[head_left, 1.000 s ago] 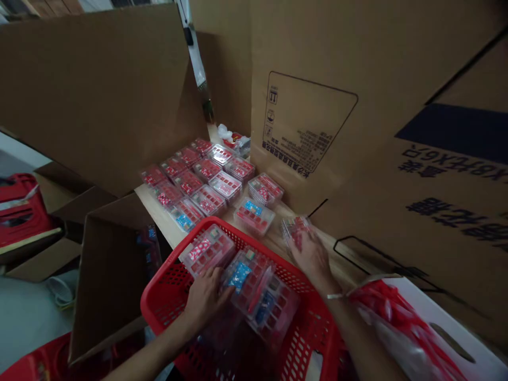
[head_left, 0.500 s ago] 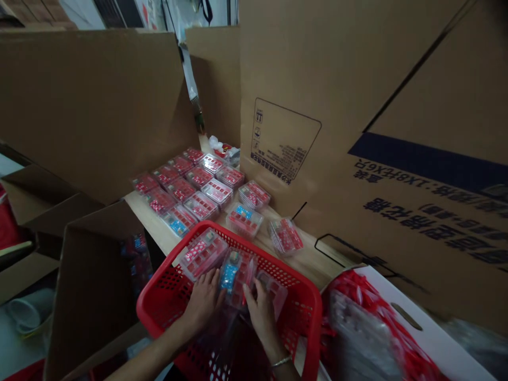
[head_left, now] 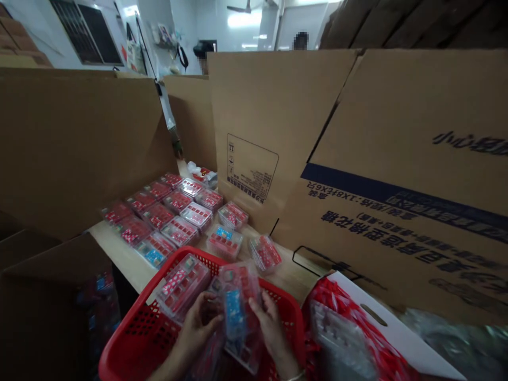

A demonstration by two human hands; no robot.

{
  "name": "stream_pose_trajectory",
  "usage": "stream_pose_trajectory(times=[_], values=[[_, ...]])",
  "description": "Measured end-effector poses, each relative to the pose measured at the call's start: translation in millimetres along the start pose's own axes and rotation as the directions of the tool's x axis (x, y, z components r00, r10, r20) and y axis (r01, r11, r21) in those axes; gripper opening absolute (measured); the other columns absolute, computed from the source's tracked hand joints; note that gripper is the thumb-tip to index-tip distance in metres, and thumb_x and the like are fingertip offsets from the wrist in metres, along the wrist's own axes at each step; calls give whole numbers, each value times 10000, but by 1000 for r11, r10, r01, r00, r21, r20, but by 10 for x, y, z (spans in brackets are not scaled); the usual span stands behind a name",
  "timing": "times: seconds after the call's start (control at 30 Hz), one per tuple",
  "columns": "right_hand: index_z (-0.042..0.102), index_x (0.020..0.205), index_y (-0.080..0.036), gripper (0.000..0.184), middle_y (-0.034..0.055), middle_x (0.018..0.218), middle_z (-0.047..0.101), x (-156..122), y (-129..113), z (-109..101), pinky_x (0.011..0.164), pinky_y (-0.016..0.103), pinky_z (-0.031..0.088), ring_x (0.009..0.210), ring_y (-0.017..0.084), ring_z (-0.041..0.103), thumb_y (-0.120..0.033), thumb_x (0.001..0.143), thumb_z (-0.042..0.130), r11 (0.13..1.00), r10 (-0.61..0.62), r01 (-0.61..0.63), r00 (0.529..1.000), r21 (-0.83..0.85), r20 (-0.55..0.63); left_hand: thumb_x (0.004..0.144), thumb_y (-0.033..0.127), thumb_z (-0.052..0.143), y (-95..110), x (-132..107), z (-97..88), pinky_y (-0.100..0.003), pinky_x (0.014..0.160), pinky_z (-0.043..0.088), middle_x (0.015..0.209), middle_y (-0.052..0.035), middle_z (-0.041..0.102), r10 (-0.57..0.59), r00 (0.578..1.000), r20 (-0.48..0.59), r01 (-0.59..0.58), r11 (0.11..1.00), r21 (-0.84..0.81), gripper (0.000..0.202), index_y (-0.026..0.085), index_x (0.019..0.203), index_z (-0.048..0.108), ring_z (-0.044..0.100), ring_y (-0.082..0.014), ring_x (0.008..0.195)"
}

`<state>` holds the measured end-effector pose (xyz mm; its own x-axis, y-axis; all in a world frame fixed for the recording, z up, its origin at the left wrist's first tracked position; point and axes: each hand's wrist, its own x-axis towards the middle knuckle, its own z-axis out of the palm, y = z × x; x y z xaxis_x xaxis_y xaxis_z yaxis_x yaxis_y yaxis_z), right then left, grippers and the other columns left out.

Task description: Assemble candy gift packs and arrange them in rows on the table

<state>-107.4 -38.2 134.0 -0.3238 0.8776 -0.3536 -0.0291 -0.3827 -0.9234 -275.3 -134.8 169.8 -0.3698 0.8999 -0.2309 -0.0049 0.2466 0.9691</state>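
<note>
Left hand (head_left: 196, 333) and right hand (head_left: 273, 333) grasping clear plastic tray (head_left: 238, 312) from either side, fingers curled on its edges, blue label showing, held above red plastic basket (head_left: 127, 344). Second tray (head_left: 182, 283) lying tilted in basket against far rim. Just right of basket, white carton (head_left: 381, 323) holding red-printed packs (head_left: 337, 333). Beyond basket, loose tray (head_left: 265, 254) near front edge of wooden tabletop (head_left: 119, 254); rows of similar trays (head_left: 174, 211) run toward far end. Printed cardboard panels (head_left: 250, 180) upright along tabletop's far and right edges.
</note>
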Motion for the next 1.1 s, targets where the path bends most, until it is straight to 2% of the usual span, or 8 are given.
stream_pose_trajectory(times=[0.2, 0.4, 0.5, 0.6, 0.7, 0.8, 0.97, 1.1], values=[[648, 962, -137, 737, 117, 927, 709, 1165, -565, -736, 766, 391, 536, 844, 274, 662, -744, 546, 593, 932, -175, 142, 982, -335, -70, 777, 427, 596, -408, -199, -193, -450, 863, 517, 1132, -106, 661, 319, 948, -16, -245, 760, 602, 350, 279, 1092, 634, 608, -303, 1051], [646, 955, -106, 480, 159, 978, 678, 1796, -641, -709, 902, 455, 448, 1021, 308, 583, -456, 627, 653, 818, -143, 72, 986, -570, -81, 799, 356, 564, -615, -516, -498, -424, 856, 526, 1131, -98, 647, 305, 949, -84, -130, 617, 776, 352, 259, 1133, 617, 611, -271, 1026], [610, 1083, -118, 488, 196, 1219, 575, 1543, -598, -558, 1020, 466, 340, 1224, 324, 442, -362, 662, 619, 746, -231, 104, 967, -657, -109, 787, 326, 541, -568, -530, -539, -436, 934, 501, 1190, -124, 628, 174, 975, -137, -25, 699, 714, 445, 204, 1215, 561, 587, -272, 1114], [634, 980, -184, 371, 127, 1022, 662, 878, -335, -303, 890, 414, 449, 986, 282, 596, -458, 761, 514, 704, -272, 212, 962, -678, 19, 721, 311, 571, -553, -437, -525, -462, 968, 476, 1228, -157, 621, 6, 992, -126, 76, 770, 634, 528, 154, 1226, 557, 575, -301, 1148], [645, 839, -204, 415, 70, 727, 673, 95, 169, 63, 617, 365, 507, 636, 250, 635, -571, 754, 470, 790, 62, 61, 982, -610, 178, 673, 307, 600, -542, -333, -503, -459, 977, 462, 1207, -167, 639, -84, 992, -89, 120, 828, 549, 527, 141, 1173, 602, 584, -322, 1132], [635, 993, -182, 468, 119, 865, 706, -400, 609, 393, 754, 392, 514, 833, 292, 666, -543, 712, 533, 782, 61, 2, 995, -623, 80, 666, 268, 590, -485, -285, -498, -433, 977, 452, 1170, -141, 661, -102, 992, -70, 124, 846, 519, 497, 152, 1148, 613, 592, -308, 1114], [606, 1064, -167, 517, 126, 1004, 705, -510, 741, 567, 860, 408, 505, 953, 288, 652, -541, 711, 558, 886, 29, -40, 999, -463, -30, 682, 236, 566, -352, -291, -499, -428, 990, 425, 1161, -155, 649, -100, 995, -25, 95, 795, 599, 489, 116, 1156, 582, 574, -303, 1132], [610, 1043, -175, 489, 92, 962, 710, -492, 677, 555, 812, 375, 521, 891, 255, 659, -559, 746, 555, 931, 7, 12, 999, -365, 48, 622, 255, 652, -381, -257, -469, -408, 938, 469, 1151, -150, 647, -118, 988, -97, 146, 914, 378, 602, 99, 1190, 528, 610, -285, 1067]])
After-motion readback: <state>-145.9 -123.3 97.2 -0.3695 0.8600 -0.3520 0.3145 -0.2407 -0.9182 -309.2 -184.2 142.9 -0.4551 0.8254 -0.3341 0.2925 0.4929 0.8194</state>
